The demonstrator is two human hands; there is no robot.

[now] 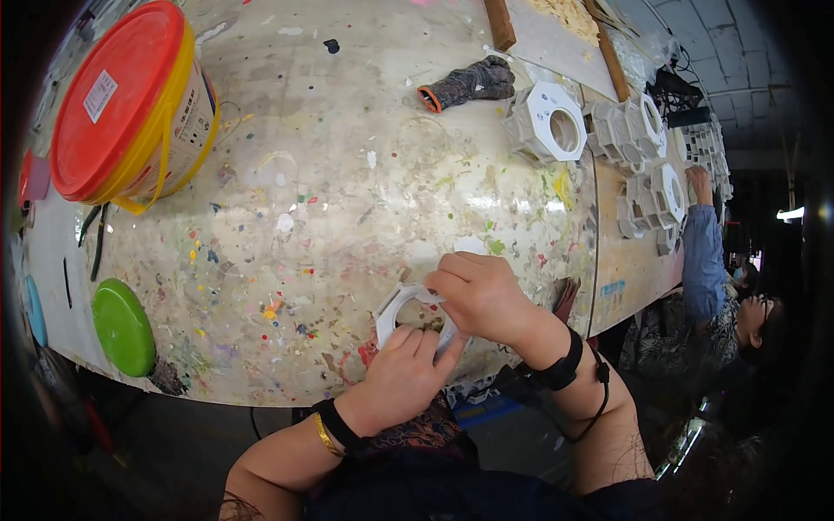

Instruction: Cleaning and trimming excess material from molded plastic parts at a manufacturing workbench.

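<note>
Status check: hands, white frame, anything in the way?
Left hand and right hand both gripping white frame. Frame low over table, near its front edge. No obstruction seen; glove and bucket well apart.

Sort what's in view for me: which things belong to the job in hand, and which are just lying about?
In the job: white frame, between the left hand and right hand; probably the similar octagonal pieces.
Apparently lying about: red-lidded yellow bucket, green disc, dark glove.

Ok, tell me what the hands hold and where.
A white, faceted ring-shaped frame: left hand on its near rim, right hand pinching its far right edge.
</note>
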